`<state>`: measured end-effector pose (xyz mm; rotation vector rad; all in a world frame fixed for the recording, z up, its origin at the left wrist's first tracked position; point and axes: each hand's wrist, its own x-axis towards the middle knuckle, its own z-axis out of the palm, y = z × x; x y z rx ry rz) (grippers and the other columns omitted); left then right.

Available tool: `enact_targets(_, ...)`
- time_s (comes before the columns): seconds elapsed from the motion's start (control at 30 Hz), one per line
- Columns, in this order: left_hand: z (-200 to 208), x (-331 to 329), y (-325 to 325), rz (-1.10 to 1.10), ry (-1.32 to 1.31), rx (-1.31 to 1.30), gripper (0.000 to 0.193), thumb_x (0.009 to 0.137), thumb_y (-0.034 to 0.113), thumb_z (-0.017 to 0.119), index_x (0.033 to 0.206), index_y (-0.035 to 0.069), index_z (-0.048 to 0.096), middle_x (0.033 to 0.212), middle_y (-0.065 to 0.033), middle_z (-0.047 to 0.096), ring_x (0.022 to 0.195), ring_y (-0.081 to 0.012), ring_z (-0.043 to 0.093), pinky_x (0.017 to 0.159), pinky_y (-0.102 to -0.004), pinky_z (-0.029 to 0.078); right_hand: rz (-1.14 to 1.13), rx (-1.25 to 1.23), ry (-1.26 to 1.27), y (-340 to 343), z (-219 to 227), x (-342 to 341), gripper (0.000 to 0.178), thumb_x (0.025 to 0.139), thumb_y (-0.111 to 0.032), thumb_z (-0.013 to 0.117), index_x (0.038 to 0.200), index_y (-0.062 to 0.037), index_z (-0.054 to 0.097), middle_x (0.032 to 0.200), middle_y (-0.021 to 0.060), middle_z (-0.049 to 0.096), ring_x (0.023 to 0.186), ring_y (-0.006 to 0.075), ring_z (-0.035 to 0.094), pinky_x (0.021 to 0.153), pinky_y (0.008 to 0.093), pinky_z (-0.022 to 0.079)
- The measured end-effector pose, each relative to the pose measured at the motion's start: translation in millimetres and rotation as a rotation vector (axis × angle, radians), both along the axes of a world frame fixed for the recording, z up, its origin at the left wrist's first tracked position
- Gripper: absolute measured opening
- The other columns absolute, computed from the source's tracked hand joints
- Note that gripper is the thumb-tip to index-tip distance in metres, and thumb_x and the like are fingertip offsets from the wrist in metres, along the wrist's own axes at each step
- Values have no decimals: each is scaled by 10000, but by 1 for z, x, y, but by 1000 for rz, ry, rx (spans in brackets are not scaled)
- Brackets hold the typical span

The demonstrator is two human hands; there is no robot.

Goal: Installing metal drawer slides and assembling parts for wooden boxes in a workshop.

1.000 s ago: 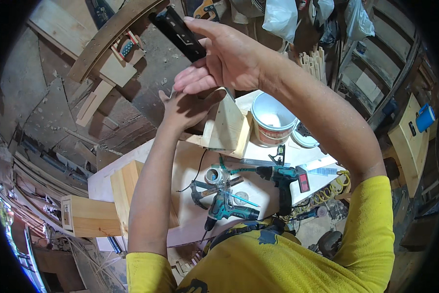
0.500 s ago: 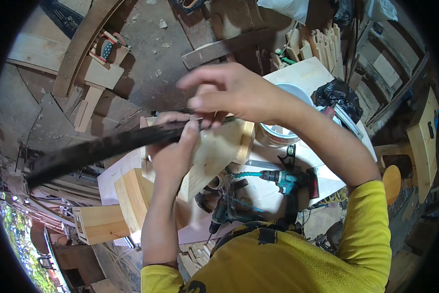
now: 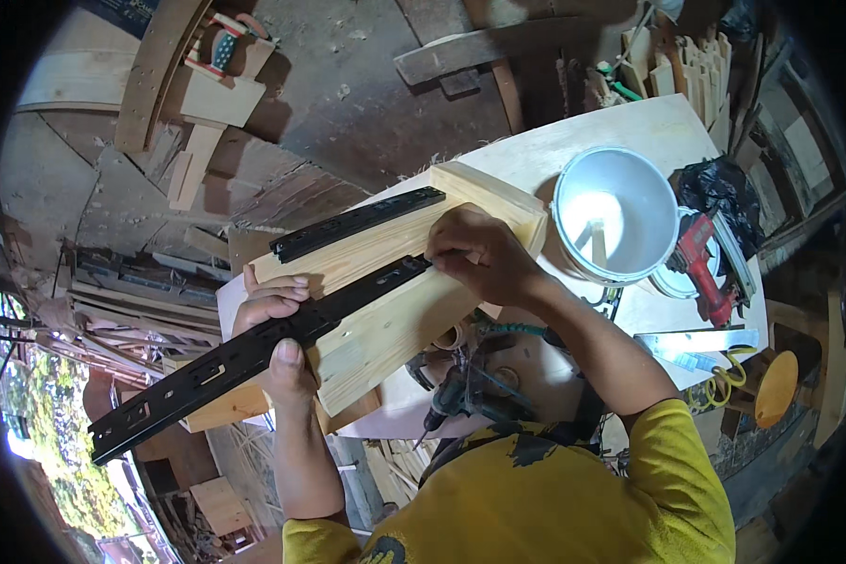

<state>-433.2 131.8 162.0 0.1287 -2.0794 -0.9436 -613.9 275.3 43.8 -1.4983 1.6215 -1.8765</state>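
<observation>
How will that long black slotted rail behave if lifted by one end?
The black rail looks like stiff metal: straight though it overhangs the wooden block. Long and thin, so probably end-heavy and apt to swing. The left hand and right hand both steady it, suggesting it slides on smooth wood.

Yellow short-sleeved shirt (image 3: pixel 573 498), dark print, bare forearms

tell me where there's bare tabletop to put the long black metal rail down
Bare pale tabletop shows beyond the white plastic bucket, toward the far edge. The right side by the red power tool is crowded; the wooden box fills the near-left.
</observation>
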Motion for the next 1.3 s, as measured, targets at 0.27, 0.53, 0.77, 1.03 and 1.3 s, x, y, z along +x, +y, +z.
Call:
enact_targets(0.27,-6,15,-27,-63,25,45,505,726,537,614,775,47,502,761,-102,578,809,-262,606,1125,-557,47,239,222,-377,-23,9,-3,101,751,-54,673,836,-20,631,816,55,606,769,155,587,720,281,462)
enact_targets(0.53,-5,17,-34,-92,-38,38,547,687,592,643,727,61,519,689,-78,572,757,-256,612,1124,-570,38,516,120,-55,-42,7,-23,115,740,-82,691,823,-6,666,760,106,638,716,206,610,680,318,465)
enact_targets(0.77,1,8,-36,-118,-44,10,560,706,619,619,714,69,519,697,-72,572,747,-258,606,1116,-588,41,470,114,-48,-39,9,-22,98,742,-80,686,801,-6,661,743,108,623,707,229,602,669,341,453)
enact_targets(1.03,1,6,-34,-128,-94,-18,505,713,552,572,792,54,547,733,-119,580,786,-292,601,1107,-616,86,313,14,0,-35,-1,-13,86,751,-31,664,812,-26,604,766,76,570,731,237,583,666,348,443)
enact_targets(1.3,5,-10,-31,-193,-4,40,545,716,620,618,754,83,532,704,-92,610,777,-266,633,1110,-590,75,299,56,-3,-27,0,-21,72,781,-31,640,817,-23,579,764,70,551,735,224,570,678,337,437)
